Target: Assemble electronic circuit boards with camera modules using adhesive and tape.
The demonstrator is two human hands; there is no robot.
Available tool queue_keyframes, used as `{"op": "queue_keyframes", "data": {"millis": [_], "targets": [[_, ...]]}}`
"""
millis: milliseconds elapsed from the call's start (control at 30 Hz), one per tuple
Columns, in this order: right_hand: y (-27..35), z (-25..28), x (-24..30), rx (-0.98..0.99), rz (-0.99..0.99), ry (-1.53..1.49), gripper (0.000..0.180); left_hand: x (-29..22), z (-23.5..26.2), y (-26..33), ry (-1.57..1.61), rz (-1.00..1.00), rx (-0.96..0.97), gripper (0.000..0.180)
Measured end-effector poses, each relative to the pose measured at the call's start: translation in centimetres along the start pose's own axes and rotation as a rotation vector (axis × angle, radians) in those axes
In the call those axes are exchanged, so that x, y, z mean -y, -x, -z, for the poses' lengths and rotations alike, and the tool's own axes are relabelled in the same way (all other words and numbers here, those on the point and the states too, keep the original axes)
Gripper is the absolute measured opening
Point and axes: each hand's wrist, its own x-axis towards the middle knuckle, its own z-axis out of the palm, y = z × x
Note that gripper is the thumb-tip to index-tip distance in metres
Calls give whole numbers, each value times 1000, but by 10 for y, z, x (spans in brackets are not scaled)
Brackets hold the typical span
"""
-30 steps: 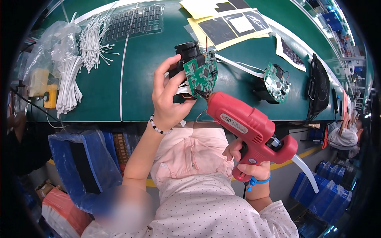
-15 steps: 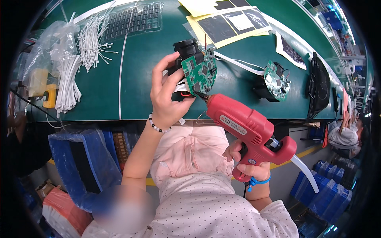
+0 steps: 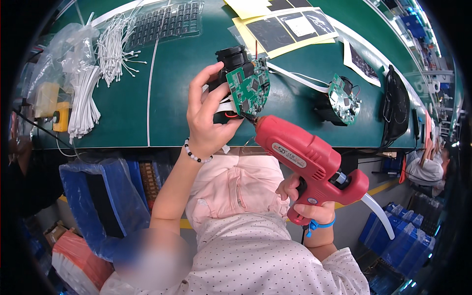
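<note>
My left hand [image 3: 209, 108] grips a green circuit board [image 3: 250, 88] with a black round housing [image 3: 232, 58] behind it, held tilted above the table's near edge. White and red wires show under the board by my fingers. My right hand [image 3: 312, 204] is wrapped round the handle of a red hot glue gun [image 3: 297, 150]. The gun's dark nozzle meets or nearly meets the board's lower edge, close to my left fingertips; whether they touch I cannot tell. A white glue stick [image 3: 377, 215] curves out of the gun's back end.
On the green table [image 3: 172, 108], a second circuit board assembly [image 3: 343, 101] lies to the right, near a black pouch [image 3: 395, 105]. White cable bundles [image 3: 84, 105] lie at left, beside a clear tray of small black parts [image 3: 167, 22]. Yellow sheets [image 3: 285, 32] lie farther back.
Almost nothing differs. The board in my left hand and the glue gun have shifted very slightly; both grips are the same.
</note>
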Motion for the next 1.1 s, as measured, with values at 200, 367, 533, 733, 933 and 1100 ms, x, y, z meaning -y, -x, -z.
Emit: {"op": "queue_keyframes", "data": {"millis": [200, 367, 533, 733, 933, 1100], "targets": [[-5, -10, 4, -198, -35, 7, 41, 1, -1, 1, 12, 13, 7, 52], [-6, -12, 5, -219, -27, 10, 41, 0, 0, 2, 15, 15, 5, 52], [-8, -12, 5, -226, -22, 12, 42, 0, 1, 2, 2, 13, 5, 51], [-10, -15, 7, -261, -24, 16, 42, 0, 0, 0, 6, 7, -7, 51], [-8, -12, 5, -236, -17, 68, 43, 1, -1, 0, -19, -10, -18, 52], [-7, -10, 4, -180, 1, 104, 50, 1, -1, 1, -6, -5, -27, 52]]}}
